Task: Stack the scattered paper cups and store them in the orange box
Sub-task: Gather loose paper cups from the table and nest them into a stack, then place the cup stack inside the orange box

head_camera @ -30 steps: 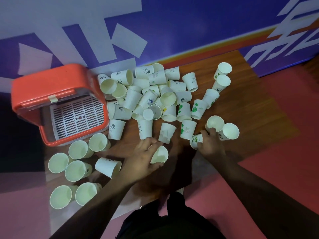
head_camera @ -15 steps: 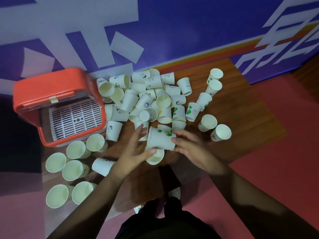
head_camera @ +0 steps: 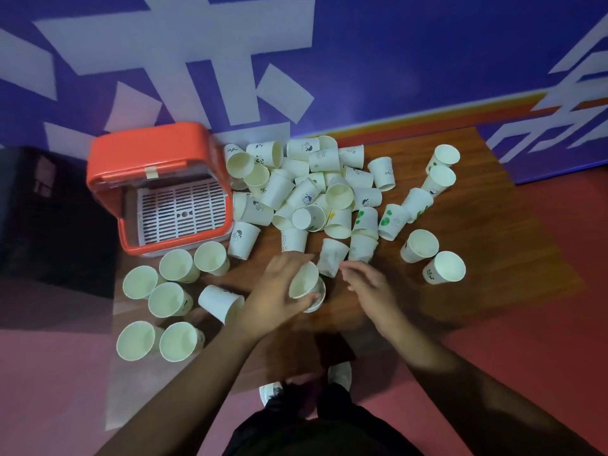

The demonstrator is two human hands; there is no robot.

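The left hand [head_camera: 276, 291] is gripping a short stack [head_camera: 304, 284] of at least two nested cups, fingers curling round its side and holding it just above the counter [head_camera: 493, 225], mouth facing up. Half a second ago the right hand [head_camera: 368, 284] was pushing a green-dotted cup onto that stack; now it is lying released beside it, fingers straight and carrying nothing, apparently pulling clear, though blur is softening its outline. So one more cup is sitting in the stack, and the right hand is looking free to fetch another. The nearest candidates are lying just beyond its fingertips at the front edge of the pile [head_camera: 312, 192], which is sprawling across the middle of the counter, mostly tipped on their sides. A group of upright cups [head_camera: 171, 301] is standing to the left, in front of the box [head_camera: 148, 153]. The box is sitting open at the counter's left end, showing only a white grid [head_camera: 182, 209] inside and no cups. Judging from this, the task is only just getting going: stacking is continuing, and storing is not yet starting.
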